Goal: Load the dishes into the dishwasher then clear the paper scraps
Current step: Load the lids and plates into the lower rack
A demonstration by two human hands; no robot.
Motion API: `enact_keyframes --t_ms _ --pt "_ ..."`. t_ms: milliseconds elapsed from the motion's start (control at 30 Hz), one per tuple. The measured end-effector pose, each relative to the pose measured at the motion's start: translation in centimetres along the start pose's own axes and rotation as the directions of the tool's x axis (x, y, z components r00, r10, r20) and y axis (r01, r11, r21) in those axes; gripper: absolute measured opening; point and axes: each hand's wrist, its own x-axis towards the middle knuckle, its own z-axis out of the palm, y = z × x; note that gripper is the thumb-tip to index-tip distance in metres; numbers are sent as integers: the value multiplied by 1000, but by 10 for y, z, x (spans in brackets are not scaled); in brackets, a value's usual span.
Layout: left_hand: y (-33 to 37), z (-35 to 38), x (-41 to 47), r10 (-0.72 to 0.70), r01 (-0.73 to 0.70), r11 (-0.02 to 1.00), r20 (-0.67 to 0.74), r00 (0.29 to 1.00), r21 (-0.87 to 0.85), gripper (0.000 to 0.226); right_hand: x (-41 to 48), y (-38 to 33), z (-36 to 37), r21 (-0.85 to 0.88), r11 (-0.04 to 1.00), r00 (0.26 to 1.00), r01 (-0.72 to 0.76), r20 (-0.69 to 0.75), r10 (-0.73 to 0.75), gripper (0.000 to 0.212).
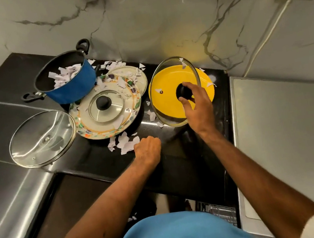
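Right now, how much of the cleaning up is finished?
Almost nothing looks done yet. The right hand grips the knob of a glass lid tilted over the yellow plate. The left hand rests closed by paper scraps. The blue pot, patterned plates and two other lids remain on the counter.
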Motion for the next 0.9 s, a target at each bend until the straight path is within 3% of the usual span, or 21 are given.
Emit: enact_keyframes --t_ms 100,200,267,333,433,500,600,700,900 --pt "-15 12 -6 39 -45 993 -54 998 -111 41 -36 -26 -16 216 968 989 -131 -34 141 48" --pt "-40 29 -12 -12 -20 895 -70 997 -446 55 -66 -32 -26 344 917 976 -202 -7 218 46" --pt "-53 36 -20 -26 -20 691 -53 998 -722 55 -83 -33 -27 527 802 951 -281 37 308 43" --pt "-58 38 -33 -16 32 391 28 999 -920 54 -99 -39 -24 731 580 898 -360 105 426 40" --pt "-56 33 -61 94 189 -64 183 979 -980 57 -122 -50 -18 886 265 823 -381 194 535 41" --pt "-53 30 -81 175 243 -211 207 962 -947 58 -137 -53 -16 924 120 809 -363 249 533 38" --pt "-55 32 -110 257 252 -309 175 950 -917 53 -167 -63 -16 936 -23 806 -351 315 501 35" --pt "-57 41 -128 259 248 -347 161 952 -904 48 -204 -69 -19 929 -26 796 -368 330 507 36" --pt "-51 86 -156 285 339 -206 276 918 -918 37 -281 -66 -21 926 -12 703 -377 295 647 48"
